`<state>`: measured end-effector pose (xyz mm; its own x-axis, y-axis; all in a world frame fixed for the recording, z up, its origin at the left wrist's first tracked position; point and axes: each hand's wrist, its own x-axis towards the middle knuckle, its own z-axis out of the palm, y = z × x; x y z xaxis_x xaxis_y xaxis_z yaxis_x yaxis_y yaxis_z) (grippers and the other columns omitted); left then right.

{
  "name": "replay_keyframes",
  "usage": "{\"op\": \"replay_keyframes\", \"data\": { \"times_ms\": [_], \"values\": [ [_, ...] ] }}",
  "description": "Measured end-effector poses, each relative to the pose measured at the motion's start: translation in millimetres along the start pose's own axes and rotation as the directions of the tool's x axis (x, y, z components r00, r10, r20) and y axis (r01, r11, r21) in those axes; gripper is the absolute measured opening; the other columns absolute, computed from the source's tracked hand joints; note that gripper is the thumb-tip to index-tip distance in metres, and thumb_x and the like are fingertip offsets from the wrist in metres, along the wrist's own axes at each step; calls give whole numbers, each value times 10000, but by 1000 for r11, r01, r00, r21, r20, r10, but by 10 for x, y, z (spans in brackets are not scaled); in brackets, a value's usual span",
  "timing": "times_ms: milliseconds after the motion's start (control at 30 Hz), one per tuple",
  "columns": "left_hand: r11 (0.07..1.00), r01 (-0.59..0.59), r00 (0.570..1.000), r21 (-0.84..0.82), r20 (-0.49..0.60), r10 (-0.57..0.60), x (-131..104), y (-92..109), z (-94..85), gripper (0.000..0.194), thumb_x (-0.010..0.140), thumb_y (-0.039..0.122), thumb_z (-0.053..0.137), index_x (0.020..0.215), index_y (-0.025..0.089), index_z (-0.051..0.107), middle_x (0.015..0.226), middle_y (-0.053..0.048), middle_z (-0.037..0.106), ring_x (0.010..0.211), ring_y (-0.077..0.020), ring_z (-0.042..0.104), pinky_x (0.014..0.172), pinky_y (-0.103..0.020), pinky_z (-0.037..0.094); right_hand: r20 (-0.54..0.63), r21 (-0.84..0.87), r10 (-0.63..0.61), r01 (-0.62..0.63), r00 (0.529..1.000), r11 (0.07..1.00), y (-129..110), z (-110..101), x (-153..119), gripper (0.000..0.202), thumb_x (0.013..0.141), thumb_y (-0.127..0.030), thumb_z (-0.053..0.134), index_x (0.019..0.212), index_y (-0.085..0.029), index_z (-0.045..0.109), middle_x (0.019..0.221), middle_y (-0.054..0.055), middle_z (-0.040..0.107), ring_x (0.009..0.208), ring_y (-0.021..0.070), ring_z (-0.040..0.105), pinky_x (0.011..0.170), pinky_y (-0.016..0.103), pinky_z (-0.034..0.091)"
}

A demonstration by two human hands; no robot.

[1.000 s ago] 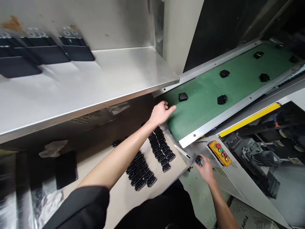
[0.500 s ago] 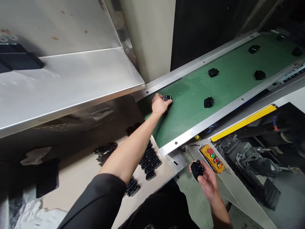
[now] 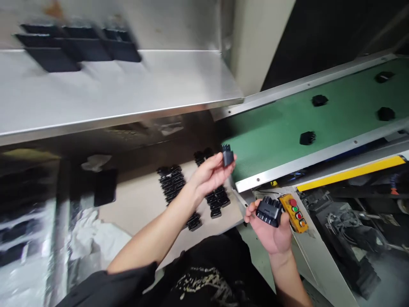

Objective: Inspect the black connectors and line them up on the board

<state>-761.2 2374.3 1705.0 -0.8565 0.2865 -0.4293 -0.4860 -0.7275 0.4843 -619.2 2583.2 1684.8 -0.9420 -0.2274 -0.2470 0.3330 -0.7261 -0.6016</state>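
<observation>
Between the thumb and fingers of my left hand (image 3: 212, 172) is a small black plastic part (image 3: 227, 156), held upright with its prongs up, near the lower end of the green conveyor belt (image 3: 265, 132). My right hand (image 3: 271, 232) grips another black part (image 3: 269, 211) beside the yellow button box, its ribbed side showing. More black parts (image 3: 172, 183) lie in packed rows on the beige table (image 3: 137, 204), partly hidden behind my left forearm. Several loose black parts, one of them pronged (image 3: 307, 137), sit spaced out on the belt.
A metal shelf (image 3: 153, 85) with several black pieces (image 3: 57, 57) juts out above the table. The yellow button box (image 3: 294, 213) stands right of my right hand, below a yellow bar (image 3: 351, 172). White cloth (image 3: 92, 238) lies at the lower left.
My left hand has lifted a black part off the belt and drawn it back toward me. My right hand has turned its part and come slightly up. The view has swung left.
</observation>
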Motion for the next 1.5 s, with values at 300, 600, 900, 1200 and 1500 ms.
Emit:
{"op": "replay_keyframes", "data": {
  "times_ms": [300,600,900,1200,1500],
  "values": [
    [884,-46,999,-465,-6,49,-2127,16,-1336,453,661,354,1058,978,152,806,878,-31,762,690,-81,635,683,-169,574,319,-111,511,-504,799,857,1119,1538,391,669,883,-778,757,1180,-182,818,965,94,754,816,193,620,740,310,539],
    [919,-362,924,-155,-186,333,-2847,367,-1841,349,868,384,912,1128,164,833,1122,-107,740,848,-145,619,716,-243,531,159,-349,434,-361,887,865,1825,1940,206,490,805,-495,935,1169,-210,775,995,84,772,813,206,669,760,354,560],
    [909,-413,894,-52,-216,393,-2782,261,-1816,544,669,242,1039,1174,219,838,1063,-56,733,860,-140,649,814,-261,542,142,-496,358,-247,923,832,1963,1897,249,552,726,-522,998,1111,-207,759,1008,71,764,874,214,664,854,376,555],
    [941,-270,958,-201,43,284,-2978,383,-2010,771,697,719,779,1191,128,821,959,-129,690,659,-180,565,616,-343,472,259,-351,602,-507,756,787,2017,1998,281,647,895,-825,702,1069,-209,793,931,84,759,748,198,619,751,383,582],
    [925,-252,952,-285,100,290,-3109,469,-2067,741,699,658,794,1204,115,787,954,-120,691,688,-197,596,625,-344,461,218,-369,552,-455,805,810,2110,2125,110,760,775,-872,788,1169,-222,793,972,91,731,825,219,609,728,356,562]
  ]
}}
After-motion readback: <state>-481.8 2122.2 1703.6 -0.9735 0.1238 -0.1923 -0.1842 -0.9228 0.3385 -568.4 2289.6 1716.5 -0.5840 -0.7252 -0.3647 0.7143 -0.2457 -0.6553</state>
